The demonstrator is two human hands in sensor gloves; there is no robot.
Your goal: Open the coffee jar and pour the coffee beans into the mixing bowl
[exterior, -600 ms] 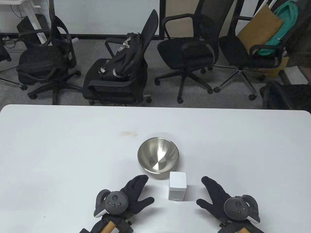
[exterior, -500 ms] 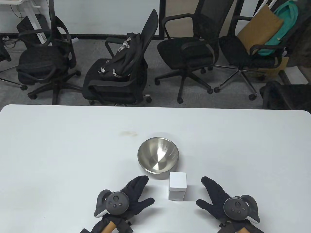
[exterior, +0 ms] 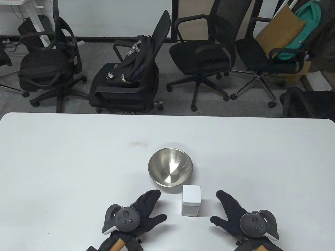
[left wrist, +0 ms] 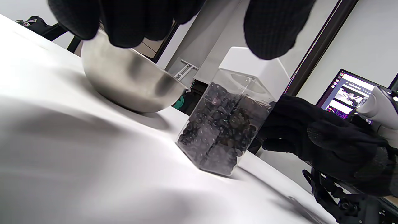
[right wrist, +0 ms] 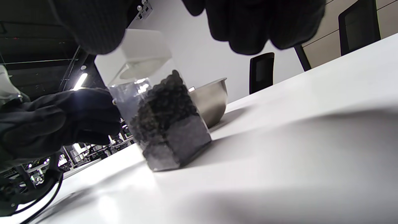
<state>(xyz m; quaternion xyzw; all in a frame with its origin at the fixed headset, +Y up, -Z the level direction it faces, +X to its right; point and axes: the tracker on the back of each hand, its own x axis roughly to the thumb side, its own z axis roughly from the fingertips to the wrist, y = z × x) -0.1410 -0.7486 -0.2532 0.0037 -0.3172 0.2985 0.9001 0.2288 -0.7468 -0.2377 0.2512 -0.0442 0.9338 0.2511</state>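
Note:
A square clear coffee jar (exterior: pixel 191 200) with a white lid stands upright near the table's front, filled with dark beans (left wrist: pixel 221 137) (right wrist: pixel 168 124). Just behind it to the left sits an empty steel mixing bowl (exterior: pixel 170 170) (left wrist: pixel 124 84) (right wrist: pixel 211 96). My left hand (exterior: pixel 146 209) lies flat on the table left of the jar, fingers straight, holding nothing. My right hand (exterior: pixel 230 209) lies flat to the jar's right, fingers spread, also holding nothing. Neither hand touches the jar. The lid is on.
The white table (exterior: pixel 78 162) carries a small brown stain (exterior: pixel 137 143) behind the bowl. Several black office chairs (exterior: pixel 130 78) stand beyond the far edge, one with a backpack on it.
Both hands have crept very slightly inward toward the jar. The jar and bowl have not moved.

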